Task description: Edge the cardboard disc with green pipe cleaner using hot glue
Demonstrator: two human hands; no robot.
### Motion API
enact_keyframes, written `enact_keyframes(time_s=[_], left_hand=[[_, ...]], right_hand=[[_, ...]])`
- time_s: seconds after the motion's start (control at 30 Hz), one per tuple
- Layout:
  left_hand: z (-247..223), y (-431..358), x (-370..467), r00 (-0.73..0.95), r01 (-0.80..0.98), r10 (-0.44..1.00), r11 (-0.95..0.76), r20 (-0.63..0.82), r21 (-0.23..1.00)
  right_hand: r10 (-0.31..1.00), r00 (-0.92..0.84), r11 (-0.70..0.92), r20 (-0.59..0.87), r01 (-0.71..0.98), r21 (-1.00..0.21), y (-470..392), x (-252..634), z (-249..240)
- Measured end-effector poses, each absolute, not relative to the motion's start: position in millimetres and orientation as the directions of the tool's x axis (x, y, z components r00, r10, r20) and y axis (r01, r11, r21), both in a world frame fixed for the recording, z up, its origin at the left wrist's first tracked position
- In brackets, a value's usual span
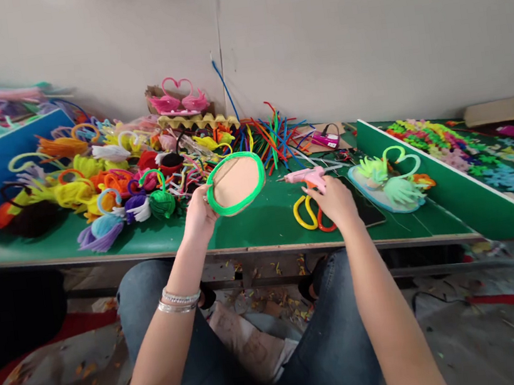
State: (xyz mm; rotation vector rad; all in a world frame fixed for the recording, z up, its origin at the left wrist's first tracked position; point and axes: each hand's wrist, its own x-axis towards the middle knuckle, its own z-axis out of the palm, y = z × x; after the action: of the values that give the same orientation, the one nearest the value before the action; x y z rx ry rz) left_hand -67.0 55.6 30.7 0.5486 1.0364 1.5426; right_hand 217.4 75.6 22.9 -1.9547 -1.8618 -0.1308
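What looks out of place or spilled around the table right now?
Colorful scraps lie scattered beneath the green table, apparently dropped. One blue pipe cleaner sticks up before the pale panel, rising well above the multicolored pile. The green-rimmed cardboard oval and pink glue gun show no obvious damage.

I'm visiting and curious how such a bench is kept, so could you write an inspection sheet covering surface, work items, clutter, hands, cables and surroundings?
Surface: green tabletop, partly covered.
Work items: green-edged cardboard oval; pink glue gun.
Clutter: fluffy figures crowd the left; loose fuzzy stems lie towards the back.
Hands: left hand holds the oval; right hand holds the glue gun.
Cables: dark cord on the floor, right side.
Surroundings: pale partition behind.
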Motion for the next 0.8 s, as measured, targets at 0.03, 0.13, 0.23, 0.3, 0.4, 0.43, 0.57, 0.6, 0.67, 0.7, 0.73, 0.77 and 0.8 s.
enact_keyframes(time_s=[0.03,0.13,0.23,0.3,0.4,0.43,0.57,0.6,0.67,0.7,0.73,0.77,0.8], left_hand=[[31,57,-68,-0.218,-0.566,0.952,0.057,-0.216,0.822],[33,56,-68,-0.165,-0.592,0.958,0.094,-0.235,0.8],[38,52,-65,-0.106,-0.603,0.967,0.125,-0.234,0.788],[42,49,-64,-0.042,-0.635,0.961,0.185,-0.273,0.75],[47,43,-65,0.123,-0.676,0.943,0.307,-0.308,0.67],[48,42,-66,0.183,-0.681,0.936,0.34,-0.3,0.649],[46,40,-64,0.275,-0.669,0.906,0.42,-0.321,0.612],[44,41,-63,0.259,-0.66,0.906,0.419,-0.336,0.624],[40,43,-60,0.208,-0.635,0.922,0.382,-0.327,0.671],[37,44,-58,0.189,-0.619,0.933,0.355,-0.306,0.7],[35,44,-57,0.178,-0.597,0.943,0.329,-0.28,0.731],[33,45,-56,0.173,-0.567,0.952,0.307,-0.253,0.764],[31,44,-55,0.175,-0.529,0.958,0.285,-0.226,0.8]], right_hand=[[0.946,0.051,0.023,0.319,0.975,-0.221,76,215,21],[0.95,-0.05,0.088,0.308,0.99,-0.113,74,212,23],[0.914,0.053,0.003,0.403,0.991,-0.136,63,228,32],[0.862,0.267,-0.188,0.43,0.958,-0.217,54,250,37],[0.846,0.494,-0.437,0.202,0.858,-0.271,43,290,36],[0.853,0.511,-0.466,0.109,0.838,-0.284,42,301,33],[0.883,0.467,-0.454,-0.053,0.817,-0.357,49,330,19],[0.885,0.459,-0.446,-0.07,0.797,-0.407,51,334,16],[0.909,0.4,-0.392,-0.118,0.721,-0.571,56,336,11],[0.92,0.365,-0.364,-0.142,0.666,-0.651,57,336,9],[0.93,0.333,-0.341,-0.158,0.611,-0.715,58,336,8],[0.935,0.312,-0.327,-0.171,0.563,-0.759,59,336,7],[0.935,0.304,-0.323,-0.18,0.527,-0.786,59,335,6]])
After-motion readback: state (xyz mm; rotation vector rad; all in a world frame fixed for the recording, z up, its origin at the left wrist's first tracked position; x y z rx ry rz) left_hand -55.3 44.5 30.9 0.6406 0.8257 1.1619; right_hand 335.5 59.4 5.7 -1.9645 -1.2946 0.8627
